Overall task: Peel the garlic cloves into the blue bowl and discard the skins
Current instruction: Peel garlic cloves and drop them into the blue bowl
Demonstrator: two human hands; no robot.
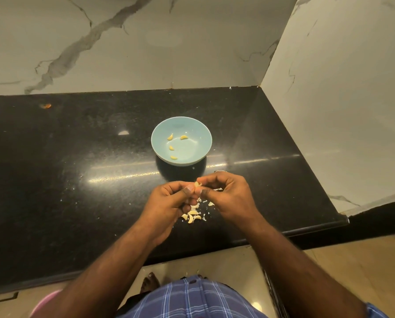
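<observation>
Garlic clove, small and pale yellow [197,184], pinched between both hands above the black speckled stone counter [77,171], just on the near side of the round pale-blue ceramic bowl [203,131]. Left hand [171,200] with thumb and forefinger curled and clamped on one end of the clove; right hand [228,196] with fingers curled on the other end, seemingly picking at the papery skin, though too small to tell how much skin clings. Four peeled yellow cloves [175,146] lying apart from each other in the bowl. Heap of unpeeled pale cloves [193,216] and white skin scraps [209,203] directly below the hands, close to the near edge of the counter. Judged step: stripping this clove, task perhaps halfway. Best done by holding steady with the left, catching a loose skin edge at the tip with a right nail, and pulling lengthwise in one strip rather than crumbling it. Worth keeping the hands over the scrap heap, not over the bowl, so flakes fall with the other skins. Only the bare clove then dropped forward into the bowl; skins to be gathered and thrown away afterwards.
</observation>
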